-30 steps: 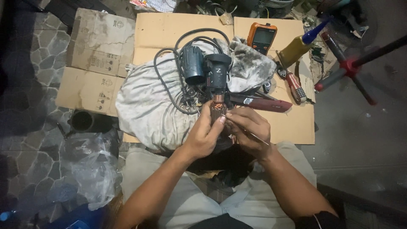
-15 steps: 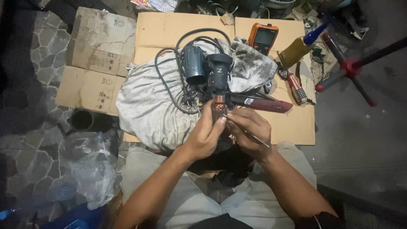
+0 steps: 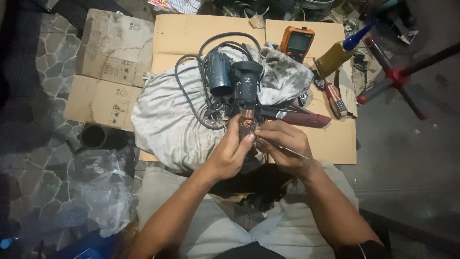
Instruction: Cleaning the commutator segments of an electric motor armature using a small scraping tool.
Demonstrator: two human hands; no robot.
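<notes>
My left hand (image 3: pixel 232 152) grips a small copper-wound motor armature (image 3: pixel 247 123), held upright over my lap. My right hand (image 3: pixel 282 146) pinches a thin metal pick (image 3: pixel 293 153) with its tip against the armature's lower end. Just beyond the armature lie two dark blue power-tool housing parts (image 3: pixel 235 81) with a black cord (image 3: pixel 191 96) looped on a dirty grey cloth (image 3: pixel 167 120). A red-handled tool (image 3: pixel 297 116) rests to the right of my hands on the cloth's edge.
Flattened cardboard (image 3: pixel 182 33) covers the floor. An orange multimeter (image 3: pixel 297 42), a yellow bottle with a blue nozzle (image 3: pixel 338 53) and red-handled pliers (image 3: pixel 334 98) lie at the back right. A red and black stand (image 3: pixel 397 79) crosses the right side. A black cylinder (image 3: pixel 96 136) and plastic bag (image 3: pixel 100 187) sit left.
</notes>
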